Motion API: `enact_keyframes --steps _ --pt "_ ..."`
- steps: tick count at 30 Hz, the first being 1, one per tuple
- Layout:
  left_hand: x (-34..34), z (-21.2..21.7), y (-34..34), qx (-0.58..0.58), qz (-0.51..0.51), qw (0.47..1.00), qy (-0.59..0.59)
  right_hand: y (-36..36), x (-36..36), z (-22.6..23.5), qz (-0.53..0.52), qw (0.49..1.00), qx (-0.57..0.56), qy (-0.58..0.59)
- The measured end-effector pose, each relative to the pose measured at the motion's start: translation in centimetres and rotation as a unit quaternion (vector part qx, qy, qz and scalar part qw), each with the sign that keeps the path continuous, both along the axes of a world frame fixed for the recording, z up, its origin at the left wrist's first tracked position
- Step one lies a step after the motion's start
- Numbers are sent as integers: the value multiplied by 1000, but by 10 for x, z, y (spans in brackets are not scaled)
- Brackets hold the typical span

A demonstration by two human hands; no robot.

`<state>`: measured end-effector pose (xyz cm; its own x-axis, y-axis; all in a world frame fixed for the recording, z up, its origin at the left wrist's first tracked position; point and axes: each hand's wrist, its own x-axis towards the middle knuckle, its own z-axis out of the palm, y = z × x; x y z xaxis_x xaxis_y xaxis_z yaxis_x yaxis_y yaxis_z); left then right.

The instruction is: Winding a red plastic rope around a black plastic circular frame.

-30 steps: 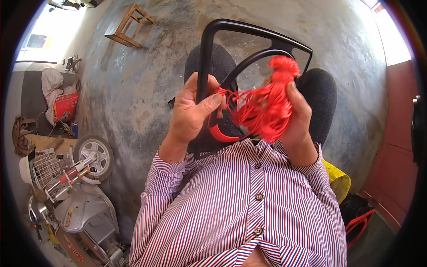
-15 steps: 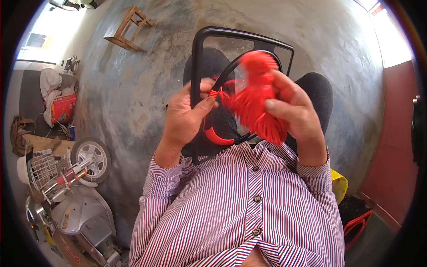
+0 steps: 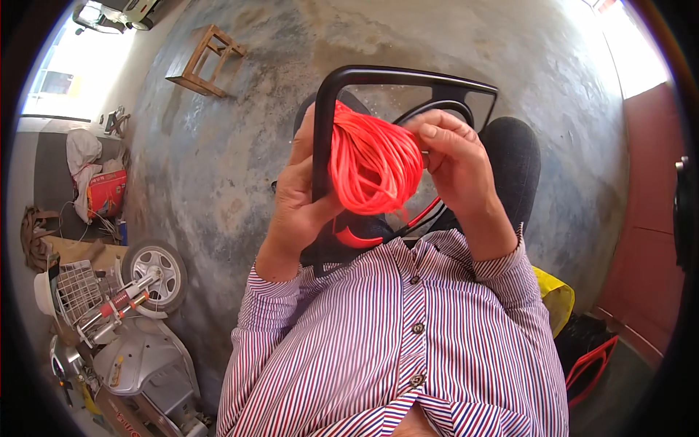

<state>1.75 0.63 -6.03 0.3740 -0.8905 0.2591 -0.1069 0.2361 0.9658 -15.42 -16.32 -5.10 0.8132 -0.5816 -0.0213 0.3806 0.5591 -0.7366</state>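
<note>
Centre frame: left hand [image 3: 295, 211] grips black frame [image 3: 408, 76]; right hand [image 3: 459, 171] now pinches the raised, bunched orange cord bundle [image 3: 375, 167].

Cord bundle [image 3: 375, 166] between both hands against the frame [image 3: 408, 76], scooter [image 3: 120, 342] far left

Hidden or cut off: black frame [image 3: 408, 76] lower part behind the orange cord bundle [image 3: 375, 164] and striped shirt [image 3: 408, 342]; left hand [image 3: 298, 197] fingers mostly behind frame; scooter [image 3: 124, 364] cropped by the rim; red crate [image 3: 591, 368] partly shadowed.
</note>
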Motion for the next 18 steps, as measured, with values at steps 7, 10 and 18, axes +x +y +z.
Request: enact_keyframes --steps 7,10,18 --pt "-17 22 -17 -41 -87 993 63 12 18 -13 186 903 373 -105" --pt "-16 20 -10 -8 -81 994 75 13 28 3 160 878 438 -109" --pt "-6 22 -4 -7 -24 1000 -7 -3 13 -57 -95 985 127 72"
